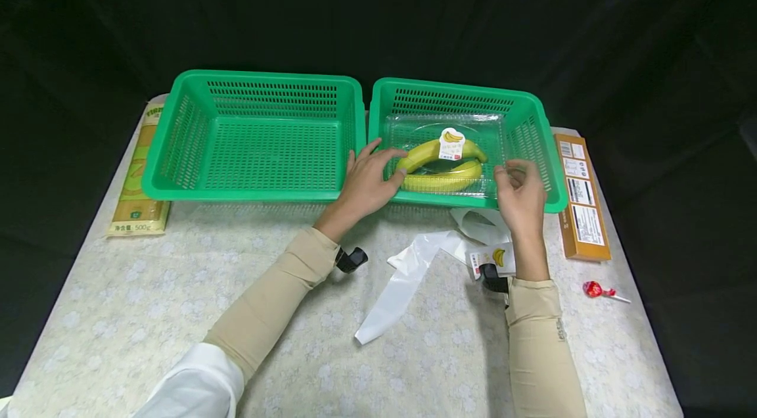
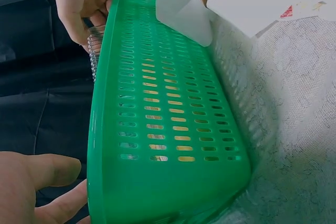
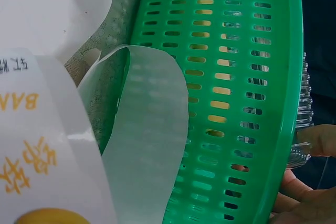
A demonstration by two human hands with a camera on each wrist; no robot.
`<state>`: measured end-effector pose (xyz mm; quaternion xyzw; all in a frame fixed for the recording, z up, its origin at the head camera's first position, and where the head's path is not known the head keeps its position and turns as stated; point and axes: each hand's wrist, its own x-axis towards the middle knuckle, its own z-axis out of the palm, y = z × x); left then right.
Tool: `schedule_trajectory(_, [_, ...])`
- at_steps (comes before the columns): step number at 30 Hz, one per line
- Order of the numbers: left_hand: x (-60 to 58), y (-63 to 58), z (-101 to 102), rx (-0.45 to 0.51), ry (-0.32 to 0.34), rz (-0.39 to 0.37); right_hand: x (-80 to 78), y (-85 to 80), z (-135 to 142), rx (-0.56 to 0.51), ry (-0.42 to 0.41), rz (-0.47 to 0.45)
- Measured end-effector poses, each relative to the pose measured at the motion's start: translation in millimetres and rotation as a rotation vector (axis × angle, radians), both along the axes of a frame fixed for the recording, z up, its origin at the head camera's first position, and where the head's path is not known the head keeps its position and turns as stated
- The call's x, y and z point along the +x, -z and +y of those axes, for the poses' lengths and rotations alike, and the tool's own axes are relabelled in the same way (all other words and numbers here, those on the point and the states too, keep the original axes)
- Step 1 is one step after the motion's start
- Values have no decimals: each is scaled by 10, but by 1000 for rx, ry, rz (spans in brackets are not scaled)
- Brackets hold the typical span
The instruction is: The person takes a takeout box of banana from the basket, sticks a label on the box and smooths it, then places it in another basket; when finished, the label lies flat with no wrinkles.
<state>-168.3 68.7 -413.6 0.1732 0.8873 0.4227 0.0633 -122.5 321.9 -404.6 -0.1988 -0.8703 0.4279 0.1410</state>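
Note:
Two yellow bananas (image 1: 440, 180) lie in a clear plastic box (image 1: 493, 132) with a white banana sticker (image 1: 451, 144) on top. The box sits inside the right green basket (image 1: 526, 102). My left hand (image 1: 368, 183) is at the box's left end, its thumb and index finger reaching over that edge, fingers apart. At the box's right front corner, my right hand (image 1: 523, 198) pinches the plastic edge between thumb and curled fingers. In the right wrist view the ribbed plastic edge (image 3: 306, 103) shows above the basket rim beside the thumb.
Another green basket (image 1: 272, 194) stands to the left. A white plastic strip (image 1: 396, 296) and a banana-printed card (image 1: 493, 257) lie in front. An orange box (image 1: 582, 198) and a red lollipop (image 1: 593, 289) are at the right; a yellow-green 500 g packet (image 1: 137, 208) is far left.

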Motion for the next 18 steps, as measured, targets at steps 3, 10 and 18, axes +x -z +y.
schedule_trajectory(3, [3,1,6,10,-1,-4,11,-15,5,-4,-9,-9])
schedule_trajectory(10, [-6,19,15,-12,-5,-5,10,-12,10,9,-33,-38])
schedule_trajectory(18, [-7,17,15,-23,-6,-7,-24,-4,28,84,-64,-92])
